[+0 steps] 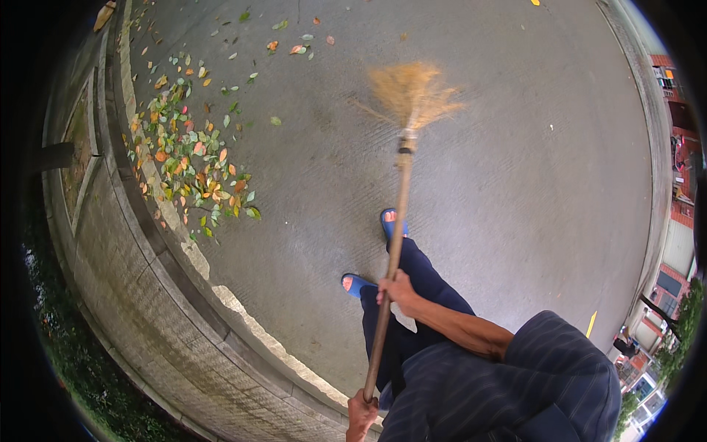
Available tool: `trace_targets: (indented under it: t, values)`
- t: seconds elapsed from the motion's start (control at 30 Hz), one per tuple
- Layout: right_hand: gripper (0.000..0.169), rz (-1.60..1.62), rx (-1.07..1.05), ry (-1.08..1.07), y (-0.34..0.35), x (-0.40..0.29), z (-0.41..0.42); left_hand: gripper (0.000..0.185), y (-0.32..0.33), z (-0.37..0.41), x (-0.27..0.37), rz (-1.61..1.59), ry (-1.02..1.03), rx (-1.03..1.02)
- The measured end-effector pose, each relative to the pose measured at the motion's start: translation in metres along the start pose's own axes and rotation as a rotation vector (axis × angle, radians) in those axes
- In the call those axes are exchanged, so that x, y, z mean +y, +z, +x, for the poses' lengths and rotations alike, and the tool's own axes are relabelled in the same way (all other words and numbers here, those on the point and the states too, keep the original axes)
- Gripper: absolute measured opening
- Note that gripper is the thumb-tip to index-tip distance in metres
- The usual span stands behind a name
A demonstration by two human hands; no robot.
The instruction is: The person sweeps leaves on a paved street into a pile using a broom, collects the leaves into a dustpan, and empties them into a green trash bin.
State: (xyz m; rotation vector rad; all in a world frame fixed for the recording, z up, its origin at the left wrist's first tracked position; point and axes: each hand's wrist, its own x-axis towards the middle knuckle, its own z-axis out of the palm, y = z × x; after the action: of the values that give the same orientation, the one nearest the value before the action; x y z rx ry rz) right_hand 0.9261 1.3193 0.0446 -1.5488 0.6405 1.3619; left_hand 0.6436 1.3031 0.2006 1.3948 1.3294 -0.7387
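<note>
My right hand (397, 290) grips the wooden handle of a broom (402, 193) partway along its length. My left hand (362, 413) is closed around the handle's end, near the bottom of the view. The straw bristles (414, 91) are blurred and spread over the grey pavement, ahead of my feet. A dark band and a pale binding show where the bristles join the handle. To the left of the bristles, apart from them, lies a loose pile of green, yellow and orange leaves (204, 166) along the kerb.
A stone kerb (182, 282) and raised paved walkway (138, 309) curve along the left, with dark shrubs (83, 353) beyond. My feet wear blue sandals (358, 283). Scattered leaves (298, 50) lie farther ahead. Another kerb (657, 182) bounds the right, with brick buildings and a distant person (626, 345) beyond.
</note>
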Motion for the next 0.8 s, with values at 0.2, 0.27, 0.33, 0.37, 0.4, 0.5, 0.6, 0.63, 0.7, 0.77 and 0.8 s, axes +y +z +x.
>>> trace_targets:
  t: [0.2,0.27,0.33,0.37,0.4,0.5,0.6,0.63,0.7,0.77,0.8]
  values:
    - [0.016,0.378,0.24,-0.246,-0.07,-0.104,0.022,0.025,0.011,0.125,0.175,-0.022,0.452,-0.146]
    - [0.019,0.387,0.248,-0.252,-0.061,-0.12,0.021,0.029,0.017,0.156,0.249,-0.035,0.371,-0.171]
    - [0.021,0.346,0.264,-0.222,-0.062,-0.131,0.03,0.031,0.016,0.159,0.268,-0.036,0.374,-0.09]
    - [0.023,0.244,0.233,-0.178,-0.054,-0.13,0.041,0.032,0.016,0.164,0.276,-0.039,0.373,-0.047]
    - [0.025,0.137,0.197,-0.135,-0.038,-0.127,0.048,0.029,0.019,0.17,0.255,-0.118,0.371,0.02]
    - [0.014,-0.203,0.038,-0.087,0.015,-0.136,0.057,0.015,-0.002,0.143,0.285,-0.717,-0.12,-0.09]
    - [0.021,-0.375,-0.109,-0.141,0.064,-0.178,0.073,0.018,-0.026,0.148,0.331,-0.833,-0.076,0.021]
    - [0.02,-0.338,-0.144,-0.171,0.078,-0.196,0.067,0.017,-0.037,0.151,0.344,-0.797,-0.035,0.05]
    - [0.018,-0.265,-0.213,-0.241,0.1,-0.236,0.051,0.016,-0.065,0.153,0.358,-0.835,0.003,0.009]
    - [0.017,-0.193,-0.187,-0.282,0.107,-0.266,0.037,0.014,-0.087,0.155,0.369,-0.716,0.006,-0.016]
    - [0.017,-0.153,-0.167,-0.302,0.108,-0.277,0.031,0.014,-0.096,0.157,0.375,-0.65,0.007,-0.034]
